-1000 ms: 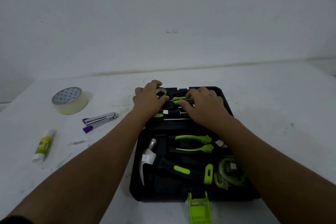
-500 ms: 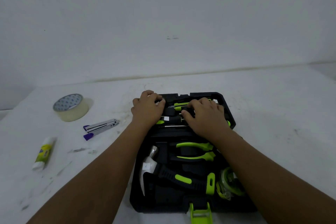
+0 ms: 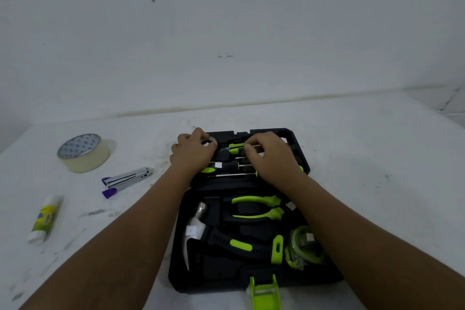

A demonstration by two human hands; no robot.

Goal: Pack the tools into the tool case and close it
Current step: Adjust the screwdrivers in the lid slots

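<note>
Tool case: black, open flat, middle of white table, green latch at near edge.
Left hand: at far-left corner of case, fingers curled round pale ring; ring's kind unclear.
Right hand: over far half, fingertips pinching thin shaft of green-handled screwdriver.
Other screwdrivers: slotted between the hands, partly hidden.
Near half: hammer left, pliers middle, tape measure right, beside right forearm.
Off case, left: packing tape roll, stapler, glue stick, none touching case.
</note>
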